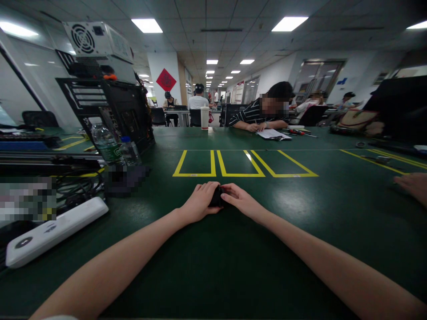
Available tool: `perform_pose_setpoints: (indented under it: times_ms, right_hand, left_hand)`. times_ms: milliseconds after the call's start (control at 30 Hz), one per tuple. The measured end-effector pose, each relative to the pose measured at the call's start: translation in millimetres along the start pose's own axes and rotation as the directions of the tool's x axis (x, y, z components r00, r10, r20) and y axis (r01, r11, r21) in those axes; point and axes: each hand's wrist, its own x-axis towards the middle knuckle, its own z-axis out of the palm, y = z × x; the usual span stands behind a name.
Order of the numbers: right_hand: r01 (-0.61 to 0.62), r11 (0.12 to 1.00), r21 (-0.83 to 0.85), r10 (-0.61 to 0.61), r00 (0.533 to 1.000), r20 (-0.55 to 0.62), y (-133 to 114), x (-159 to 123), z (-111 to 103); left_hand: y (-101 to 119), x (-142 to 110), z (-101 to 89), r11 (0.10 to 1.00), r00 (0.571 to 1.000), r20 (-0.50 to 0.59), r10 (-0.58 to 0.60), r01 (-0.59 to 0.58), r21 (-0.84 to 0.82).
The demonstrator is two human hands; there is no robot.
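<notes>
One small black object (pixel 216 198) sits on or just above the green table (pixel 213 266), our left hand (pixel 202 201) grasping it, our right hand (pixel 240 201) alongside, grip unclear; we judge it light, stiff, best held by opposite sides.

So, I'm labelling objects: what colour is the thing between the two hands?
The held object is black; the head view shows it.

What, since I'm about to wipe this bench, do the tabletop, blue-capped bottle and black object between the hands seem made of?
Tabletop: perhaps rubber or laminate, satin; soft light patches show.
Blue-capped bottle: likely glossy plastic; it's see-through.
Black object: possibly plastic, but mostly covered, so material and finish are uncertain.
</notes>
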Motion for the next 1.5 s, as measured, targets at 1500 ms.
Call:
perform_pose_setpoints:
  times_ms: [1500]
  right_hand:
    - [-0.004,0.998,0.06,-0.005,0.989,0.145,-8.6,-2.7,-8.5]
  left_hand:
    - [-1.7,-0.3,1.3,1.0,1.0,-0.005,0.013,-0.013,-0.012]
